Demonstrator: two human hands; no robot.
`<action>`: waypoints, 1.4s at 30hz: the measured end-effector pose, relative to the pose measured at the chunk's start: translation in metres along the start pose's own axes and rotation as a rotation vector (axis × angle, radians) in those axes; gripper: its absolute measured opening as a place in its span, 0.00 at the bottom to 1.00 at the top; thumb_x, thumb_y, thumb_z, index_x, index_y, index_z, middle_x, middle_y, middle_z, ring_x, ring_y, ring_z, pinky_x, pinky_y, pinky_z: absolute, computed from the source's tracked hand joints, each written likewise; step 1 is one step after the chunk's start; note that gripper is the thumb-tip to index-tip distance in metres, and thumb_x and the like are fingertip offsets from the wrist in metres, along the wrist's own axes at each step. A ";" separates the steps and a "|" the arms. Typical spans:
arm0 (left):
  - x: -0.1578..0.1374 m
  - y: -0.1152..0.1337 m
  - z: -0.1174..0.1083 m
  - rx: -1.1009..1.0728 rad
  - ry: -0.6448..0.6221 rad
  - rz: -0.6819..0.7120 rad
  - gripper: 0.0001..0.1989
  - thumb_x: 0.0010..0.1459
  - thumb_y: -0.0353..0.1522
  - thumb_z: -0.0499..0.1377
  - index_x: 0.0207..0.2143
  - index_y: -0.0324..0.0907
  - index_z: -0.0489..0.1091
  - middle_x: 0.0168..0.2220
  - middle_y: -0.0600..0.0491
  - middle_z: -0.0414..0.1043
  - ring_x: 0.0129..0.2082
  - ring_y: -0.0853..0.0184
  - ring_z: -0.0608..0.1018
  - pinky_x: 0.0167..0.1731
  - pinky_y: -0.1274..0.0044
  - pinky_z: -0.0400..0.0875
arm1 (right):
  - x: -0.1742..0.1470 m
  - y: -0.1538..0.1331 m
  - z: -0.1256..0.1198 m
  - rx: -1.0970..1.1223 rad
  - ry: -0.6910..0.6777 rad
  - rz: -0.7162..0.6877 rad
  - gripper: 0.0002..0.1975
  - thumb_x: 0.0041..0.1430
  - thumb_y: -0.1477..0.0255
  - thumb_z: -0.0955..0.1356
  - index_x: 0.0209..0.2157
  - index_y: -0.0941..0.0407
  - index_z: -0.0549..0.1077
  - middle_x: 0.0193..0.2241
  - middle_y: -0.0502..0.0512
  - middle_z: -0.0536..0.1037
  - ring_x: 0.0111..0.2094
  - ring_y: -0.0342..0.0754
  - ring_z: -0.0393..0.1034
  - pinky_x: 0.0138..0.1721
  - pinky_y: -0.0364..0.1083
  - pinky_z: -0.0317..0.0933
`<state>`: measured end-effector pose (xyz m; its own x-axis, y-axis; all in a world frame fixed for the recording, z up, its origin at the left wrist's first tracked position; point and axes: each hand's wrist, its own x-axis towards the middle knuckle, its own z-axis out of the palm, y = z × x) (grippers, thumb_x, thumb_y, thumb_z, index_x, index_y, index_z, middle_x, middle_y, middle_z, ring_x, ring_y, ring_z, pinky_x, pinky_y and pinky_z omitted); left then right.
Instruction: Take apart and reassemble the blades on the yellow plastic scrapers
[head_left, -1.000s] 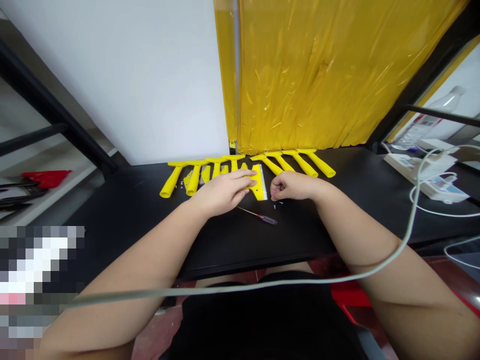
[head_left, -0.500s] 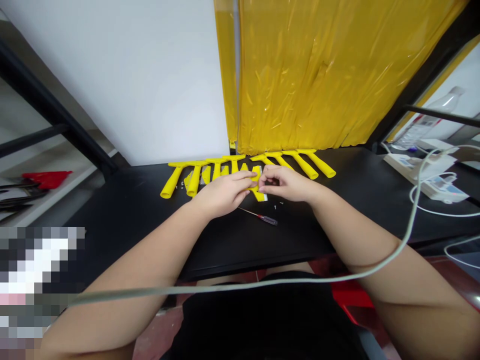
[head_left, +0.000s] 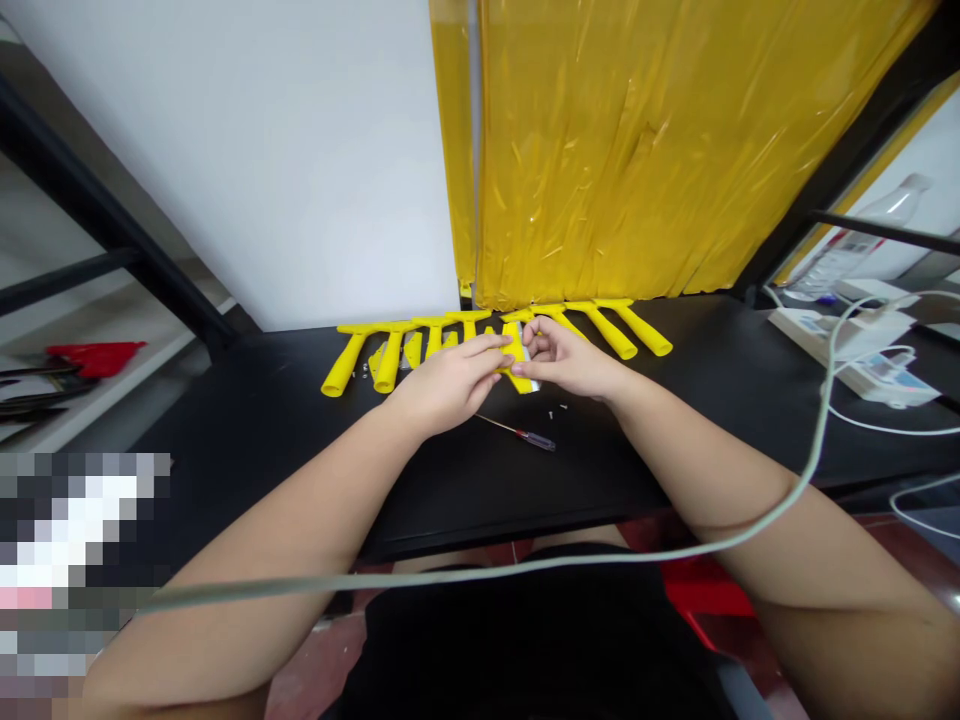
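Note:
A yellow T-shaped scraper (head_left: 523,383) with a pale strip along its right edge lies between my hands. My left hand (head_left: 450,385) is closed round its handle side, which the fingers hide. At the strip edge, my right hand (head_left: 566,362) has curled fingers, with the thumb and fingertips pinching the scraper's head. Just below them on the black table is a screwdriver (head_left: 536,440) with a dark handle and thin shaft. Two tiny screws (head_left: 552,414) lie to its upper right.
Several yellow T-shaped handles (head_left: 343,368) stand in a row along the wall, with more (head_left: 646,332) at right. Small yellow plates (head_left: 412,350) and metal bits are among them. A pale cable (head_left: 525,570) crosses in front of me. Power strips (head_left: 855,345) and a bottle (head_left: 862,240) are at right.
The scraper's head has shifted slightly away from me and turned a little. My right fingers have moved along its strip edge and opened slightly. The left hand stays nearly in place.

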<state>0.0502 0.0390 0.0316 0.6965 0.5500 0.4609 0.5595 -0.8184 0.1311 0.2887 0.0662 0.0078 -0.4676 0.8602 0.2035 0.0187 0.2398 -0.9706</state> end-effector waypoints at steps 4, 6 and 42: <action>0.000 -0.001 0.000 -0.026 0.013 -0.005 0.15 0.71 0.29 0.54 0.55 0.41 0.76 0.65 0.44 0.72 0.64 0.54 0.75 0.60 0.60 0.75 | -0.001 -0.003 0.001 0.101 0.003 0.114 0.32 0.45 0.63 0.83 0.40 0.51 0.60 0.25 0.42 0.76 0.23 0.42 0.72 0.28 0.43 0.72; 0.000 -0.001 0.000 -0.036 0.010 -0.009 0.16 0.72 0.30 0.54 0.55 0.41 0.76 0.66 0.44 0.72 0.64 0.54 0.75 0.60 0.59 0.75 | -0.002 -0.005 0.002 0.118 0.005 0.162 0.33 0.44 0.64 0.84 0.40 0.51 0.60 0.25 0.42 0.78 0.23 0.42 0.74 0.28 0.44 0.74; 0.011 -0.003 -0.005 -1.582 0.278 -0.672 0.21 0.57 0.30 0.70 0.44 0.47 0.59 0.34 0.57 0.71 0.25 0.72 0.77 0.19 0.85 0.63 | -0.013 -0.027 -0.018 -0.330 0.167 -0.115 0.17 0.57 0.57 0.77 0.36 0.56 0.79 0.27 0.53 0.79 0.26 0.46 0.73 0.31 0.47 0.71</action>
<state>0.0543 0.0464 0.0405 0.3601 0.9300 0.0734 -0.3661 0.0685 0.9281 0.3099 0.0565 0.0339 -0.3333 0.8743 0.3527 0.2713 0.4473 -0.8523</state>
